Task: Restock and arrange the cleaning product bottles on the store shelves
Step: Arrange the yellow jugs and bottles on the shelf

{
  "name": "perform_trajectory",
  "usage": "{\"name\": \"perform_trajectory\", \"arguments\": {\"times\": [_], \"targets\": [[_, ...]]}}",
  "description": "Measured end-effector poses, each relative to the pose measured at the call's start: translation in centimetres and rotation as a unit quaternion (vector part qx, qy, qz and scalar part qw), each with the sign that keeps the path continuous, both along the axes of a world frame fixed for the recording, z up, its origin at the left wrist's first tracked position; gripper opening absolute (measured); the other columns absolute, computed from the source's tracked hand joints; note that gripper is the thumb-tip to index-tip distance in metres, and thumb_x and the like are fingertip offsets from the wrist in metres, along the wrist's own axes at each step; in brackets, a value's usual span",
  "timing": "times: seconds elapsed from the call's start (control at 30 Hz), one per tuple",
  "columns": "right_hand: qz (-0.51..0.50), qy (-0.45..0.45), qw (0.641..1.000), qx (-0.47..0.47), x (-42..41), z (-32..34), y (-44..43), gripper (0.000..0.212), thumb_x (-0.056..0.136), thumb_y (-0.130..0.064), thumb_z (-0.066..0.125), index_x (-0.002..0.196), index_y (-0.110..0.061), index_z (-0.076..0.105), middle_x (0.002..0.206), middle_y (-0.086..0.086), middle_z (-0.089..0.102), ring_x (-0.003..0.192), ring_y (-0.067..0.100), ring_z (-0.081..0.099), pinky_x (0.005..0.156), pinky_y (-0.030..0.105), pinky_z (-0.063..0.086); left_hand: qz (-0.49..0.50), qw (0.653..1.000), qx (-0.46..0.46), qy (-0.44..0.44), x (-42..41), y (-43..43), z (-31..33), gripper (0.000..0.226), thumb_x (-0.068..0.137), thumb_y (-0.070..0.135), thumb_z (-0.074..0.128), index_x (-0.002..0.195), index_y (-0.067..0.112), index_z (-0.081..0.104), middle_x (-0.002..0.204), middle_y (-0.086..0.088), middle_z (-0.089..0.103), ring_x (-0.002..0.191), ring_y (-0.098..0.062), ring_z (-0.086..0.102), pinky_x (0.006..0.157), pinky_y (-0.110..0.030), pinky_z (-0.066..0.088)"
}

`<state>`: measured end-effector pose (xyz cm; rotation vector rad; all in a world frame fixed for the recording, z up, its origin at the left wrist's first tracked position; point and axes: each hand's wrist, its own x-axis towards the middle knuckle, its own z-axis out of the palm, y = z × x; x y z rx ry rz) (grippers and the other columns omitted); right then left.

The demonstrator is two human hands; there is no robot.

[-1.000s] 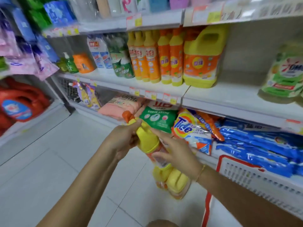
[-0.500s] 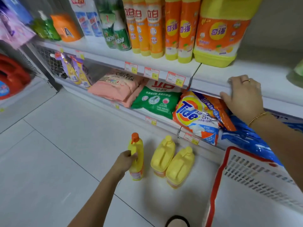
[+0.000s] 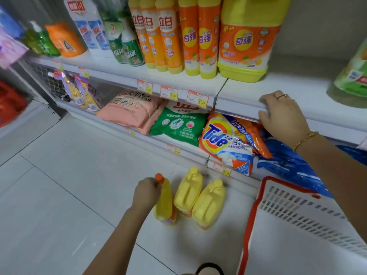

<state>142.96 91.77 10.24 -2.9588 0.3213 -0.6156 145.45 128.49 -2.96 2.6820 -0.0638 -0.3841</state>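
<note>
Cleaning product bottles sit in 2 places: a row on the middle shelf at the far side and 3 low on the white tiled floor. On the right, near the camera, a white slotted basket with a red rim fills the corner. The shelf carries a large yellow and orange jug, and to its left 5 tall orange-and-yellow bottles packed side by side. The lower shelf under it holds blue bags on the right, then leftward a Tide bag, a green bag and a pink bag.

On the floor, just in front of the lower shelf, 2 yellow handled jugs stand touching each other. Just beside them on the left is a slim yellow bottle, upright with its base at the tiles. The left hand grips it high up, fingers wrapped round the neck just below the orange cap. The right hand holds the front edge of the middle shelf, fingers curled over the top and thumb below the lip; it wears a gold bracelet and a ring. Red and yellow price tags line the shelf edge to the left of that hand
</note>
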Motion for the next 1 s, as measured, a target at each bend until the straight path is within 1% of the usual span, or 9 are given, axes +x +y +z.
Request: {"name": "perform_trajectory", "arguments": {"times": [0.1, 0.17, 0.23, 0.4, 0.53, 0.7, 0.83, 0.9, 1.0], "targets": [[0.008, -0.003, 0.999, 0.045, -1.0, 1.2, -2.1, 0.034, 0.092, -0.024, 0.049, 0.110, 0.001, 0.064, 0.106, 0.024, 0.058, 0.102, 0.041, 0.054, 0.084, 0.041, 0.044, -0.058, 0.992, -0.068, -0.085, 1.5, -4.1, 5.2, 0.025, 0.083, 0.028, 0.055, 0.074, 0.010, 0.070, 0.080, -0.014, 0.072, 0.077, -0.027, 0.066, 0.067, -0.031, 0.046], [-0.014, -0.004, 0.998, 0.062, -1.8, 2.0, -4.1, 0.051, 0.086, -0.044, 0.043, 0.100, -0.002, 0.067, 0.097, 0.020, 0.060, 0.095, 0.037, 0.056, 0.080, 0.038, 0.044, -0.097, 0.976, -0.128, -0.148, 2.4, -8.0, 9.3, 0.017, 0.089, 0.020, 0.062, 0.083, 0.008, 0.072, 0.080, -0.006, 0.072, 0.072, -0.017, 0.061, 0.062, -0.019, 0.041], [-0.041, -0.003, 0.997, 0.070, -2.5, 2.3, -5.9, 0.055, 0.085, -0.056, 0.053, 0.100, -0.005, 0.068, 0.096, 0.016, 0.061, 0.094, 0.034, 0.057, 0.081, 0.036, 0.044, -0.134, 0.951, -0.191, -0.206, 3.3, -12.3, 13.7, 0.015, 0.091, 0.017, 0.062, 0.086, 0.007, 0.071, 0.076, 0.000, 0.067, 0.070, -0.011, 0.058, 0.057, -0.013, 0.037], [-0.036, -0.006, 0.997, 0.065, -3.1, 1.9, -7.5, 0.050, 0.083, -0.050, 0.063, 0.102, -0.005, 0.070, 0.100, 0.012, 0.064, 0.094, 0.029, 0.059, 0.083, 0.034, 0.044, -0.200, 0.865, -0.313, -0.338, 6.7, -23.7, 22.2, 0.021, 0.089, 0.013, 0.063, 0.107, 0.005, 0.068, 0.099, -0.007, 0.069, 0.091, -0.016, 0.063, 0.074, -0.014, 0.045], [-0.032, -0.011, 0.997, 0.076, -3.2, 1.3, -7.9, 0.051, 0.084, -0.054, 0.060, 0.105, -0.009, 0.070, 0.104, 0.008, 0.064, 0.097, 0.025, 0.059, 0.084, 0.032, 0.044, -0.227, 0.843, -0.256, -0.414, 9.3, -31.3, 24.3, 0.048, 0.084, 0.015, 0.062, 0.127, -0.006, 0.054, 0.125, -0.024, 0.056, 0.121, -0.037, 0.050, 0.100, -0.032, 0.034], [-0.031, -0.018, 0.996, 0.082, -3.3, 0.6, -8.2, 0.055, 0.084, -0.061, 0.055, 0.106, -0.012, 0.069, 0.103, 0.004, 0.064, 0.100, 0.021, 0.058, 0.083, 0.028, 0.043, -0.126, 0.799, -0.267, -0.523, 11.8, -35.7, 23.9, 0.059, 0.072, 0.037, 0.056, 0.104, -0.012, 0.063, 0.101, -0.030, 0.064, 0.099, -0.050, 0.060, 0.087, -0.055, 0.050], [-0.034, -0.051, 0.995, 0.073, -3.1, 0.0, -8.2, 0.068, 0.077, -0.070, 0.036, 0.085, -0.014, 0.073, 0.083, 0.000, 0.066, 0.080, 0.020, 0.064, 0.067, 0.027, 0.049, -0.068, 0.816, -0.286, -0.499, 11.9, -37.0, 25.1, 0.049, 0.070, 0.043, 0.059, 0.080, -0.005, 0.065, 0.081, -0.024, 0.064, 0.085, -0.042, 0.062, 0.084, -0.045, 0.040], [-0.031, -0.049, 0.995, 0.081, -3.0, -0.1, -8.2, 0.072, 0.076, -0.072, 0.032, 0.087, -0.014, 0.073, 0.085, 0.000, 0.066, 0.083, 0.020, 0.063, 0.068, 0.027, 0.049, -0.037, 0.799, -0.362, -0.479, 11.1, -36.3, 25.6, 0.045, 0.073, 0.042, 0.057, 0.071, -0.003, 0.061, 0.071, -0.023, 0.060, 0.074, -0.040, 0.059, 0.076, -0.044, 0.041], [-0.030, -0.043, 0.994, 0.093, -3.1, 0.3, -8.0, 0.073, 0.077, -0.074, 0.036, 0.096, -0.013, 0.072, 0.094, 0.002, 0.065, 0.092, 0.021, 0.061, 0.075, 0.028, 0.046, 0.014, 0.785, -0.505, -0.360, 8.2, -34.2, 26.1, 0.029, 0.079, 0.029, 0.068, 0.062, 0.012, 0.051, 0.062, -0.006, 0.053, 0.065, -0.027, 0.050, 0.063, -0.034, 0.037]]}}
